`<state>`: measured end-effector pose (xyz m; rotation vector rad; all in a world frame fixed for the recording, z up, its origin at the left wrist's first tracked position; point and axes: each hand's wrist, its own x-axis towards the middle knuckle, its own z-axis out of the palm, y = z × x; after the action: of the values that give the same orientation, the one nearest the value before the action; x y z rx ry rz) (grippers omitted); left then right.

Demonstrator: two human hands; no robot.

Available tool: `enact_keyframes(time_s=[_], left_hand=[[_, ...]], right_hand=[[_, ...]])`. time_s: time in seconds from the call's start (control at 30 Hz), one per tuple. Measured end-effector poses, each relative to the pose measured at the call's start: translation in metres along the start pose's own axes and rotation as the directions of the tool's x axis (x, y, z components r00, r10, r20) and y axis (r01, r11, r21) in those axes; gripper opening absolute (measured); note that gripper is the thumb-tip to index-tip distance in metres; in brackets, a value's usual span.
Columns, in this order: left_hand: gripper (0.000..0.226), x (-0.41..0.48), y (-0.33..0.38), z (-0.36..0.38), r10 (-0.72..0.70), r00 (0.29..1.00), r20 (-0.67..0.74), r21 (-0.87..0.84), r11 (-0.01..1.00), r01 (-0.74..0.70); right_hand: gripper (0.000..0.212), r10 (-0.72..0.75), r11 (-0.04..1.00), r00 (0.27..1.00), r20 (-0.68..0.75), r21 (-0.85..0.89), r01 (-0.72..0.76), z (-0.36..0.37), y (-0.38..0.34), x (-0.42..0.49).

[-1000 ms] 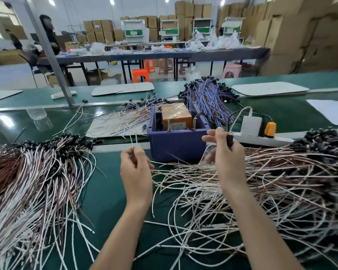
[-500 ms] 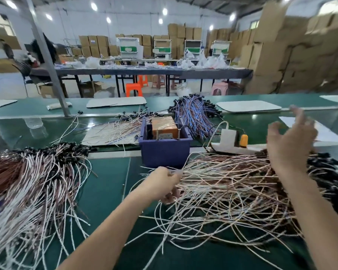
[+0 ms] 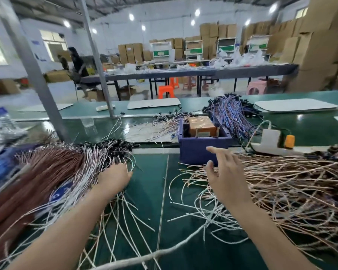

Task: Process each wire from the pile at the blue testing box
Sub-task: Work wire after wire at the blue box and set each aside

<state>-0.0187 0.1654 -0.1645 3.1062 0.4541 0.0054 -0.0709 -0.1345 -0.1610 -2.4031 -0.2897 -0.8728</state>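
The blue testing box [image 3: 201, 151] stands at the middle of the green bench, an orange block [image 3: 201, 128] inside it. A sorted pile of white and brown wires [image 3: 66, 168] with black ends lies to its left. My left hand [image 3: 113, 178] rests on that pile's right edge, fingers bent down among the wires; any hold on a wire is hidden. A tangled pile of pinkish and white wires [image 3: 293, 186] spreads to the right. My right hand [image 3: 224, 172] hovers over its left edge just in front of the box, fingers spread and holding nothing.
A white power strip [image 3: 269, 142] with an orange plug lies right of the box. Blue and purple wires [image 3: 232, 112] are heaped behind it, and thin wires lie on a sheet [image 3: 150, 131] to its back left. A slanted metal post [image 3: 45, 106] rises at the left.
My left hand has swung from in front of the box over to the left pile. My right hand has come down from the right pile's far side toward the box, fingers open.
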Motion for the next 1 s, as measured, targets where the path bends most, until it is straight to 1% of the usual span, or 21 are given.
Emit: enact_keyframes(time_s=[0.1,0.17,0.23,0.3,0.4,0.43,0.5,0.53,0.57,0.6,0.63,0.67,0.7,0.73,0.8,0.83,0.87,0.9,0.93,0.97,1.0], left_hand=[[0.024,0.009,0.004,0.010,-0.067,0.997,-0.031,0.010,0.998,0.067],[0.023,0.015,0.007,0.015,-0.106,0.994,-0.017,-0.037,0.994,0.105],[0.024,0.018,0.006,0.016,-0.118,0.993,-0.015,-0.178,0.978,0.113],[0.030,0.019,0.005,0.008,-0.117,0.991,-0.063,-0.414,0.907,0.081],[0.025,0.002,0.013,-0.016,-0.070,0.974,-0.217,-0.740,0.662,-0.117],[0.021,-0.009,0.018,-0.026,-0.021,0.960,-0.278,-0.786,0.579,-0.215],[0.013,-0.036,0.031,-0.045,0.151,0.907,-0.394,-0.765,0.493,-0.415],[0.010,-0.050,0.039,-0.052,0.260,0.869,-0.422,-0.732,0.467,-0.496],[0.007,-0.063,0.047,-0.057,0.365,0.826,-0.430,-0.701,0.441,-0.560],[0.007,-0.075,0.056,-0.059,0.465,0.774,-0.430,-0.655,0.429,-0.622],[0.010,-0.084,0.064,-0.058,0.560,0.709,-0.429,-0.575,0.435,-0.692],[0.011,-0.092,0.072,-0.057,0.639,0.645,-0.418,-0.475,0.452,-0.755],[0.006,-0.098,0.078,-0.054,0.691,0.603,-0.399,-0.395,0.464,-0.793],[0.006,-0.100,0.080,-0.052,0.710,0.586,-0.391,-0.351,0.474,-0.808],[0.023,-0.099,0.075,-0.054,0.692,0.608,-0.390,-0.374,0.484,-0.791],[0.031,-0.097,0.071,-0.056,0.676,0.630,-0.382,-0.393,0.499,-0.773],[0.041,-0.093,0.066,-0.059,0.670,0.646,-0.365,-0.384,0.524,-0.760],[0.047,-0.090,0.062,-0.061,0.674,0.650,-0.351,-0.345,0.552,-0.759],[0.046,-0.087,0.061,-0.063,0.686,0.633,-0.358,-0.286,0.565,-0.774],[0.041,-0.085,0.061,-0.065,0.710,0.592,-0.381,-0.215,0.555,-0.804],[0.037,-0.084,0.064,-0.068,0.734,0.534,-0.420,-0.136,0.531,-0.836]], right_hand=[[0.038,-0.030,1.000,0.999,-0.015,-0.004,0.030,-0.001,-0.003,-0.004],[0.037,-0.021,1.000,1.000,-0.005,0.000,0.021,-0.004,0.000,-0.009],[0.037,0.004,1.000,1.000,0.021,0.010,-0.005,-0.007,0.005,-0.014],[0.037,0.029,0.999,0.999,0.034,0.018,-0.030,-0.009,0.009,-0.016],[0.037,0.066,0.994,0.996,0.064,0.084,-0.071,-0.009,0.005,-0.014],[0.038,0.085,0.986,0.993,0.084,0.135,-0.096,-0.009,0.001,-0.013],[0.043,0.142,0.939,0.977,0.161,0.291,-0.184,-0.008,-0.009,-0.008],[0.050,0.180,0.861,0.952,0.246,0.429,-0.274,-0.008,-0.017,-0.004],[0.059,0.210,0.703,0.909,0.361,0.591,-0.397,-0.009,-0.027,0.001],[0.066,0.216,0.488,0.861,0.460,0.713,-0.504,-0.009,-0.036,0.006],[0.064,0.196,0.281,0.830,0.522,0.781,-0.557,-0.010,-0.043,0.010],[0.053,0.172,0.138,0.833,0.527,0.824,-0.550,-0.012,-0.048,0.013],[0.041,0.168,0.043,0.847,0.505,0.854,-0.518,-0.016,-0.051,0.016],[0.034,0.186,-0.053,0.855,0.484,0.874,-0.483,-0.021,-0.052,0.018],[0.031,0.234,-0.220,0.852,0.468,0.879,-0.422,-0.032,-0.041,0.020],[0.031,0.259,-0.253,0.850,0.458,0.882,-0.398,-0.038,-0.032,0.020],[0.031,0.286,-0.250,0.844,0.454,0.885,-0.392,-0.044,-0.023,0.019],[0.032,0.304,-0.211,0.838,0.453,0.890,-0.405,-0.048,-0.015,0.017],[0.034,0.308,-0.131,0.839,0.449,0.893,-0.430,-0.050,-0.010,0.014],[0.037,0.293,-0.008,0.850,0.438,0.890,-0.456,-0.050,-0.009,0.010],[0.038,0.267,0.155,0.866,0.423,0.868,-0.472,-0.047,-0.010,0.007]])
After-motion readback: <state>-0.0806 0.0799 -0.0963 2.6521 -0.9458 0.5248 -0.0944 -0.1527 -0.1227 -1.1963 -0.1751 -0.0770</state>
